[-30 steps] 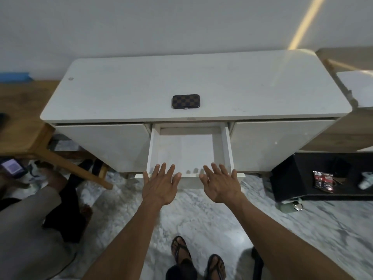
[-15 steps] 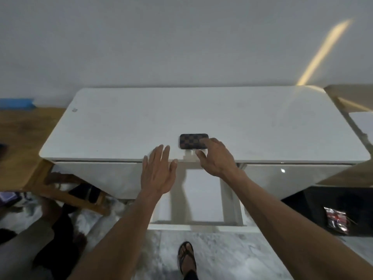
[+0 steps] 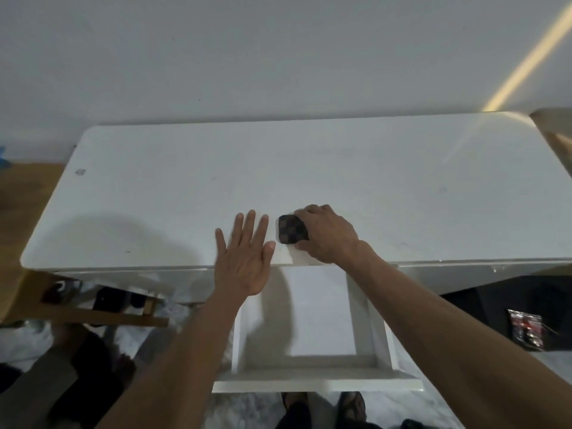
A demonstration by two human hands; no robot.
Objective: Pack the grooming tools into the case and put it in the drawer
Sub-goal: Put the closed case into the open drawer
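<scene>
A: The left hand [image 3: 244, 258] hovers flat, fingers straight, holding nothing, at nine o'clock of the case [image 3: 290, 229]. The right hand [image 3: 326, 235] curls round that checkered case near the tabletop's [image 3: 154, 196] front edge.

B: Risks?

A: A shallow pinch could let it slip past the open drawer [image 3: 315, 377], at six o'clock, onto the floor.

B: Anything unclear?

A: The fingers cover the case's right end; its closure can't be seen.

home room | white console cabinet [image 3: 185, 193] | marble floor [image 3: 247, 407]
</scene>
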